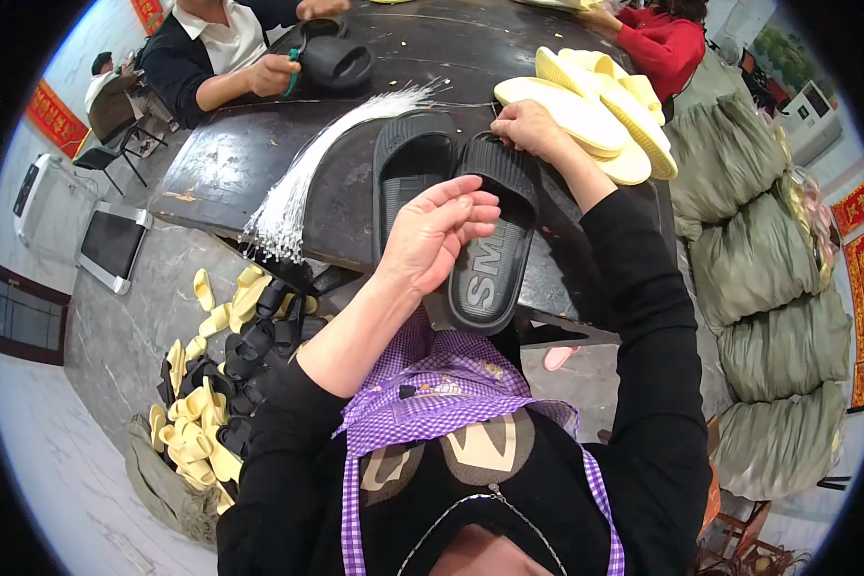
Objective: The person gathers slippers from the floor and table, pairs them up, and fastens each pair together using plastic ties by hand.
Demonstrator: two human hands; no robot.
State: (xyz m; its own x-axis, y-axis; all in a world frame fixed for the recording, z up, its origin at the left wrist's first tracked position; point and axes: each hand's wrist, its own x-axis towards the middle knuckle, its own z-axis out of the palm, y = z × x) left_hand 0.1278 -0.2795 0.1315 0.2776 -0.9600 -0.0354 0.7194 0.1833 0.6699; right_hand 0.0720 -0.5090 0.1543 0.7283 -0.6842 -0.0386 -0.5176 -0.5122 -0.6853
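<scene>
A pair of black slide sandals lies at the table's near edge, toes pointing away from me. My right hand is closed at the toe end of the right-hand slide, its fingertips pinching the edge by the strap. Over the same slide hovers my left hand, palm turned inward, fingers stretched out and nothing visible in them. The left-hand slide stands beside it, partly hidden behind my left hand. To the left, a bundle of thin white plastic strands fans out across the tabletop.
Pale yellow slides are stacked at the right of the dark table. Across it, a person holds green-handled scissors near black slides. Yellow and black slides heap on the floor at left; stuffed green sacks line the right.
</scene>
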